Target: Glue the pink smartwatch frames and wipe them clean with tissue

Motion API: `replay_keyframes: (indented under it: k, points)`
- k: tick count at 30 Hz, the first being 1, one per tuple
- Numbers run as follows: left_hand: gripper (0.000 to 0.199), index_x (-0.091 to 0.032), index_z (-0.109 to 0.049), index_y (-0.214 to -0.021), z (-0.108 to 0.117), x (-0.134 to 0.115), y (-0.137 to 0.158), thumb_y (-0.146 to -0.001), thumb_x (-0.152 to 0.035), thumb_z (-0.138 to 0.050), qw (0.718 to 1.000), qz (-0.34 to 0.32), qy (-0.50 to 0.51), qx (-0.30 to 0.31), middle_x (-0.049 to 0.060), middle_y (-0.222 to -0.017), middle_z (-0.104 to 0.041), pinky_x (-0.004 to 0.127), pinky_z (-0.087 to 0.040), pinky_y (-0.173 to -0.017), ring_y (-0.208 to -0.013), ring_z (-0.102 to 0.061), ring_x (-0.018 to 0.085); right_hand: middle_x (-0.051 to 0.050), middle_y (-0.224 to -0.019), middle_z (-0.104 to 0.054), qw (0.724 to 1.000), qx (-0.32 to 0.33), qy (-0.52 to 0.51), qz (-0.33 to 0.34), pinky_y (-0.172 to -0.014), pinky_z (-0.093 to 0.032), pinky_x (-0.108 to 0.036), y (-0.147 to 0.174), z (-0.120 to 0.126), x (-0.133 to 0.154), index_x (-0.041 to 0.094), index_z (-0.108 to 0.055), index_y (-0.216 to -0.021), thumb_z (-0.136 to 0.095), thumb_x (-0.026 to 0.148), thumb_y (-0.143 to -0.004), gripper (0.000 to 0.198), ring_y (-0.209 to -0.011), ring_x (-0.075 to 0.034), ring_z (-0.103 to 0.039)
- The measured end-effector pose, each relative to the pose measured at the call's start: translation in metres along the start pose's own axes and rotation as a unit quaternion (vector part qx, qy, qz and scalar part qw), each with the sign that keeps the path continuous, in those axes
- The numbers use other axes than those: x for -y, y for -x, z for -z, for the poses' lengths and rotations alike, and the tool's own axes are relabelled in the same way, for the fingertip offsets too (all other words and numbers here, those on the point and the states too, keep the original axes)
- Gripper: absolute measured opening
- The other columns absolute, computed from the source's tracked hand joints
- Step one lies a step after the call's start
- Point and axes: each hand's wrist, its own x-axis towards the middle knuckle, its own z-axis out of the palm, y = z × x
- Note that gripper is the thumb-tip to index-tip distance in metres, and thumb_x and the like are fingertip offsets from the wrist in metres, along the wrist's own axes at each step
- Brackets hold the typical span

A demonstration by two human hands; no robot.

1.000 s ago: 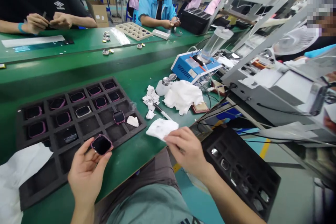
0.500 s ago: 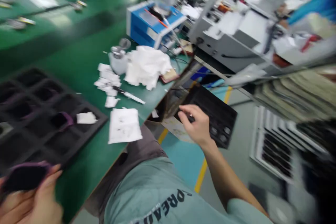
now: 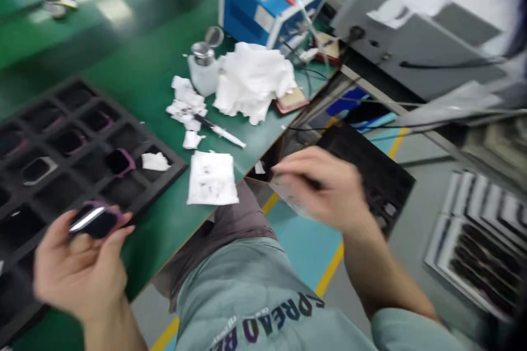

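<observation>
At lower left, the left hand [image 3: 78, 269] pinches a small watch case [image 3: 95, 220] by its purple rim—likely light, stiff, glossy and smudge-prone; the blurred right hand [image 3: 329, 189] fingers' state is unclear.

Foam tray [image 3: 164, 167] sits on the bench [image 3: 135, 66] at the left. A watch case [image 3: 119, 162] lies in one of its cells, a paper scrap [image 3: 155, 162] in the cell at that case's 3 o'clock. A sheet of wipe paper [image 3: 212, 178] lies just off the tray's 3 o'clock. Cloth pile [image 3: 253, 79] lies at the sheet's 1 o'clock, the dispenser bottle [image 3: 202, 68] just left of it. The control box [image 3: 263, 8] stands behind both. A second tray [image 3: 382, 170] sits off the bench edge, at 3 o'clock.
</observation>
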Motion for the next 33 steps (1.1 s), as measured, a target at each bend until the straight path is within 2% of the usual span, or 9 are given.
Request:
replay_keyframes:
  k: [2,5,9,12,15,18,23,26,33]
  points:
    - [0.064,-0.02,-0.064,-0.12,0.006,0.0,0.004,-0.063,-0.023,-0.093,0.998,-0.028,0.019,-0.056,0.0,-0.092,-0.077,0.035,-0.068,-0.076,-0.081,-0.078,0.021,-0.003,-0.108,-0.076,0.959,0.215,-0.022,0.184,-0.084,-0.053,-0.034,-0.039,-0.05,0.019,0.026,-0.075,-0.107,-0.055,0.006,-0.093,0.032,-0.097,-0.02,-0.066]
    - [0.062,-0.019,-0.064,-0.118,0.012,0.0,0.007,-0.063,-0.024,-0.093,0.999,0.014,0.047,-0.021,0.003,-0.089,-0.08,0.034,-0.068,-0.071,-0.076,-0.079,0.023,-0.006,-0.113,-0.074,0.876,0.358,0.054,0.32,-0.078,-0.048,-0.036,-0.077,-0.112,0.037,0.023,-0.073,-0.11,-0.06,0.004,-0.088,0.031,-0.102,-0.025,-0.061]
    - [0.065,-0.018,-0.063,-0.117,0.021,-0.002,0.009,-0.061,-0.024,-0.094,0.993,0.058,0.098,0.025,0.007,-0.09,-0.082,0.032,-0.068,-0.071,-0.077,-0.08,0.024,-0.008,-0.089,-0.072,0.814,0.435,0.113,0.367,-0.066,-0.042,-0.034,-0.092,-0.144,0.045,0.017,-0.072,-0.1,-0.072,0.006,-0.078,0.025,-0.087,-0.025,-0.06]
    - [0.065,-0.019,-0.063,-0.118,0.023,-0.004,0.011,-0.062,-0.023,-0.094,0.985,0.087,0.139,0.049,0.008,-0.091,-0.082,0.032,-0.067,-0.069,-0.077,-0.081,0.025,-0.006,-0.072,-0.067,0.821,0.452,0.095,0.336,-0.065,-0.042,-0.032,-0.091,-0.136,0.047,0.019,-0.068,-0.077,-0.07,0.004,-0.077,0.015,-0.075,-0.022,-0.057]
    - [0.063,-0.02,-0.063,-0.119,0.018,-0.005,0.013,-0.064,-0.024,-0.094,0.971,0.121,0.187,0.092,0.008,-0.091,-0.083,0.032,-0.067,-0.066,-0.075,-0.081,0.026,-0.004,-0.08,-0.069,0.89,0.398,-0.03,0.22,-0.075,-0.047,-0.032,-0.089,-0.114,0.046,0.02,-0.065,-0.079,-0.066,0.006,-0.081,0.014,-0.082,-0.021,-0.061]
    - [0.063,-0.021,-0.062,-0.118,0.008,-0.006,0.014,-0.064,-0.026,-0.094,0.948,0.148,0.235,0.156,0.008,-0.089,-0.083,0.032,-0.067,-0.063,-0.074,-0.081,0.026,-0.007,-0.098,-0.073,0.96,0.206,-0.184,0.037,-0.087,-0.051,-0.037,-0.081,-0.095,0.043,0.021,-0.06,-0.081,-0.063,0.017,-0.087,0.008,-0.096,-0.022,-0.066]
    - [0.06,-0.023,-0.06,-0.113,-0.007,-0.006,0.016,-0.064,-0.025,-0.094,0.928,0.169,0.255,0.214,0.009,-0.094,-0.083,0.035,-0.067,-0.066,-0.076,-0.081,0.027,-0.002,-0.074,-0.071,0.914,-0.094,-0.33,-0.217,-0.058,-0.048,-0.027,-0.057,-0.105,0.053,0.022,-0.057,-0.077,-0.069,0.029,-0.087,0.017,-0.065,-0.016,-0.064]
    - [0.057,-0.022,-0.059,-0.113,-0.011,-0.009,0.018,-0.066,-0.023,-0.093,0.926,0.172,0.25,0.225,0.008,-0.092,-0.083,0.033,-0.066,-0.07,-0.079,-0.081,0.025,0.001,-0.067,-0.069,0.906,-0.087,-0.336,-0.242,-0.052,-0.043,-0.024,-0.049,-0.122,0.067,0.021,-0.066,-0.089,-0.071,0.031,-0.088,0.011,-0.055,-0.013,-0.059]
    - [0.058,-0.021,-0.058,-0.118,-0.01,-0.006,0.023,-0.071,-0.016,-0.09,0.913,0.188,0.268,0.242,0.005,-0.089,-0.083,0.026,-0.063,-0.076,-0.081,-0.08,0.019,-0.005,-0.103,-0.082,0.92,0.088,-0.351,-0.151,-0.075,-0.06,-0.028,-0.044,-0.136,0.085,0.023,-0.08,-0.104,-0.066,0.028,-0.095,0.017,-0.086,-0.019,-0.077]
